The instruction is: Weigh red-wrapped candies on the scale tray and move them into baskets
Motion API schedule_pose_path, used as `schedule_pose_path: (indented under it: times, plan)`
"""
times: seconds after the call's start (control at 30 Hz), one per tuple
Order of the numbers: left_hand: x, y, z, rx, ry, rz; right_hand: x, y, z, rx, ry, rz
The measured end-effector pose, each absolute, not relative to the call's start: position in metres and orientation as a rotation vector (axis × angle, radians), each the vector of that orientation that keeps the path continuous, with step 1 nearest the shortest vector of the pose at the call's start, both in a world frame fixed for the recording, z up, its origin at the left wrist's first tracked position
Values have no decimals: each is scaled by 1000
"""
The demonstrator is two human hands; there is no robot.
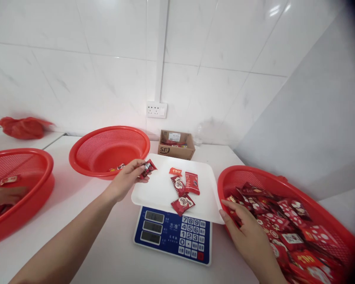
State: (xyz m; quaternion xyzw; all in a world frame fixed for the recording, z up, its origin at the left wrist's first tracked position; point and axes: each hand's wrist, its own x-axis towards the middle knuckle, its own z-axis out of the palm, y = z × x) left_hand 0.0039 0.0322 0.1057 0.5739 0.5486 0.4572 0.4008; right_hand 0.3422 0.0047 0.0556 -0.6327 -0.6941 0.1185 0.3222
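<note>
the person's left hand (133, 175) has thumb and fingertips pinching a small packet (148, 169), held just over the left edge of a white tray (154, 190); gripping it by one end leaves most of its printed face showing. the right hand (247, 227) has thumb and forefinger closed on the tray's right rim near the front corner, seemingly to keep it steady; how the other fingers lie under it cannot be told.

four loose red packets (192, 183) lie on the tray, grouped from its middle toward the front edge, flat and apart from the bare left side. the tray sits askew over a blue-faced scale (165, 234), leaving the keys and displays uncovered, perhaps so they can be read; whether it rests fully on the scale is hidden.

a heaped red basket (256, 170) stands at the tray's right, seemingly for easy reach. a round red basket (106, 145) with a few packets stands behind the left hand, beside a cardboard box (177, 152). at far left, a co-worker's hand (7, 196) reaches inside another basket (40, 197), its fingers partly hidden
</note>
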Motion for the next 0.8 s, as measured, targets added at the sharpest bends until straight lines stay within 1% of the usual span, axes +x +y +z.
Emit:
schedule_pose_path:
  times: [0.1,0.23,0.4,0.5,0.6,0.67,0.73,0.8]
  plan:
    - [-8,25,115,1253,1336,1216,342,4,56,-1667,-1836,311]
    - [-24,22,118,1118,1430,1353,343,4,55,-1685,-1845,311]
    - [-49,26,117,1127,1780,1525,342,4,53,-1648,-1839,296]
    - [-60,29,119,1208,2050,1548,340,3,54,-1637,-1828,299]
    - [-52,31,118,1401,2224,1471,339,2,56,-1637,-1831,314]
    - [-33,30,114,1679,2202,1334,338,2,57,-1640,-1841,326]
    - [-5,25,108,2016,1984,1145,338,2,58,-1641,-1847,330]
    - [26,16,102,2208,1704,1001,338,2,59,-1638,-1849,326]
